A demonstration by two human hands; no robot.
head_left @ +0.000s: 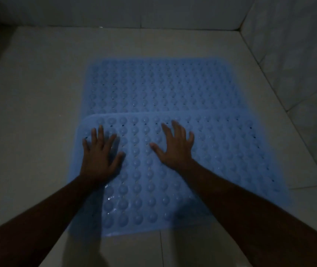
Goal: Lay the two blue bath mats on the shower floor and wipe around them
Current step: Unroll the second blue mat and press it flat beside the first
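Bath mats, both blue and studded with round bumps, lie flat on the tiled shower floor point(38, 105). The far mat point(163, 85) sits toward the back wall point(153, 12), with a strip of bare tile between them. The near mat point(221, 151) lies in front of it, and its far edge overlaps the far mat's near edge. Its front edge stops just short of a grout line. A wide band of bare floor runs along the left of both mats. On the right the near mat reaches close to the right wall point(298, 54), leaving only a narrow strip. The left hand point(100, 157) lies flat near the near mat's left edge, fingers straight and spread, gripping nothing. The right hand point(175, 149) rests palm-down nearer the middle, fingers also spread. Wet glints show on the mat below the left wrist.
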